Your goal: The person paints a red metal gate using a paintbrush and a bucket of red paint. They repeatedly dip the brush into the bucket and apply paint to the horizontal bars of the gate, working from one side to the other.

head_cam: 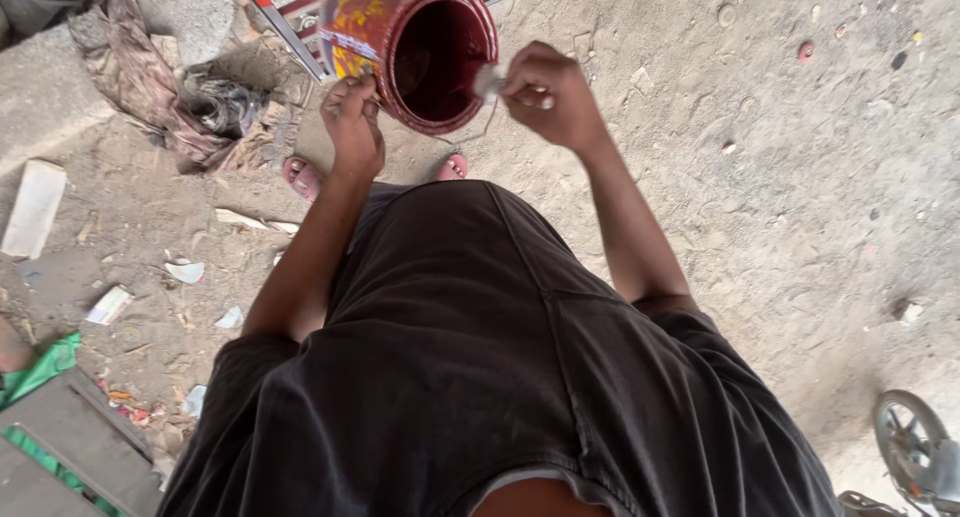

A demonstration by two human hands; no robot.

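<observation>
The round metal paint tin with dark red inside and a red and yellow label (405,47) hung tilted at twelve o'clock, above the dusty ground (800,177). The left hand (354,127) curled closed on its seven o'clock edge. The right hand (545,95), at three o'clock, pinched a small grey tool (489,80) at the rim.

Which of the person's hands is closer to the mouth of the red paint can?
Right. The right hand is at the paint can mouth's rim; the left hand grips its outer wall.
</observation>
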